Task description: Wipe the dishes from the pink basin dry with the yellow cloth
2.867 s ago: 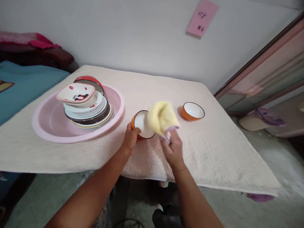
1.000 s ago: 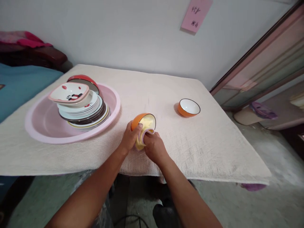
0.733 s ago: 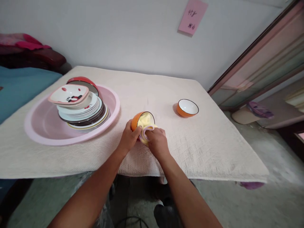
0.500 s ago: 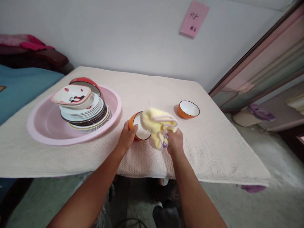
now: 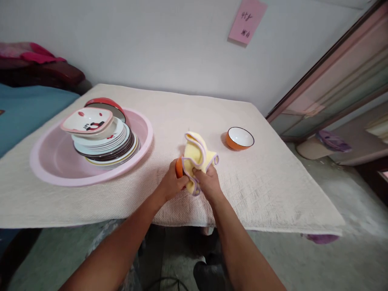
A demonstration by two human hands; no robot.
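My left hand (image 5: 172,184) is closed round a small orange bowl (image 5: 179,167) near the table's front edge; only a sliver of its orange side shows. A yellow cloth with purple trim (image 5: 197,157) covers most of the bowl. My right hand (image 5: 207,182) grips that cloth and presses it against the bowl. A second orange bowl with a white inside (image 5: 240,138) stands upright on the table to the right, apart from both hands.
A pink basin (image 5: 54,163) at the left holds a stack of plates (image 5: 104,141) topped by a square cartoon dish (image 5: 87,120), with a red-rimmed dish (image 5: 106,102) behind. A cream cloth (image 5: 273,186) covers the table. A pink note (image 5: 247,20) hangs on the wall. Framed panels (image 5: 333,85) lean at right.
The cloth was inside the bowl, then pulled out to the right, and now wraps over the bowl's outside. My left hand has kept hold of the bowl throughout.
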